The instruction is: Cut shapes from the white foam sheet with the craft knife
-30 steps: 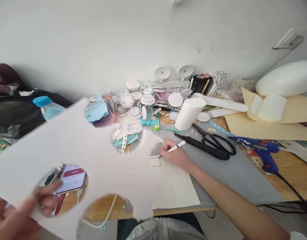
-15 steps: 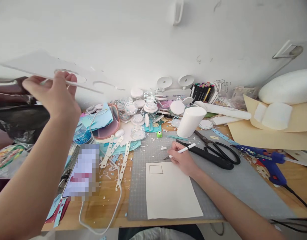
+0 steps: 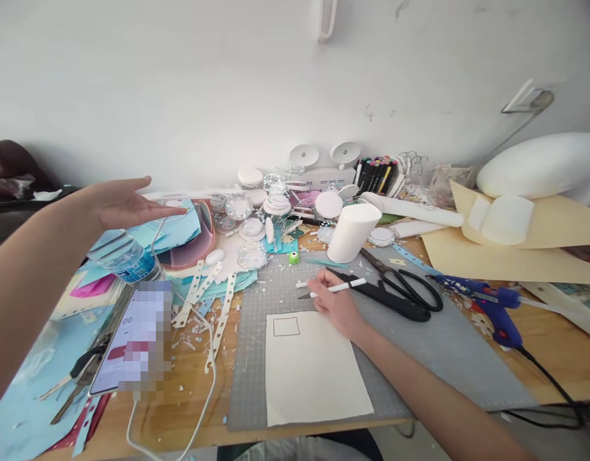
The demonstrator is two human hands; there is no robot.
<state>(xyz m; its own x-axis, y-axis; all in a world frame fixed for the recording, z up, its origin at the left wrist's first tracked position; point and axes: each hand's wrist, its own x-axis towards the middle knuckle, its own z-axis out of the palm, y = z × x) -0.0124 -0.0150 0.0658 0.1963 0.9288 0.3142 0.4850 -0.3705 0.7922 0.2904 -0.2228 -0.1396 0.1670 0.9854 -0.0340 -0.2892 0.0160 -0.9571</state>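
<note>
My left hand point(image 3: 125, 203) is stretched out over the left side of the table, fingers extended and apart, holding nothing. Below it are a plastic water bottle point(image 3: 132, 262) and blue paper pieces point(image 3: 180, 221). My right hand point(image 3: 336, 301) grips a white pencil point(image 3: 338, 286) with a dark pointed tip, resting at the top edge of a cream sheet of paper point(image 3: 314, 378). A small rectangle point(image 3: 286, 326) is drawn near the sheet's top left corner. The paper lies on a grey cutting mat point(image 3: 410, 378).
Behind my right hand are a black utility knife point(image 3: 395, 301), black-handled scissors point(image 3: 410, 278) and a white cylinder point(image 3: 353, 234). A blue glue gun point(image 3: 496, 307) lies right. At left are a phone point(image 3: 132, 339), its white cable point(image 3: 206, 403) and paper scraps. White discs point(image 3: 276, 203) crowd the back.
The thin clear sheet that my left hand held up is out of that hand and out of sight. That hand has come lower and opened. My right hand keeps its grip; the view has shifted slightly.
</note>
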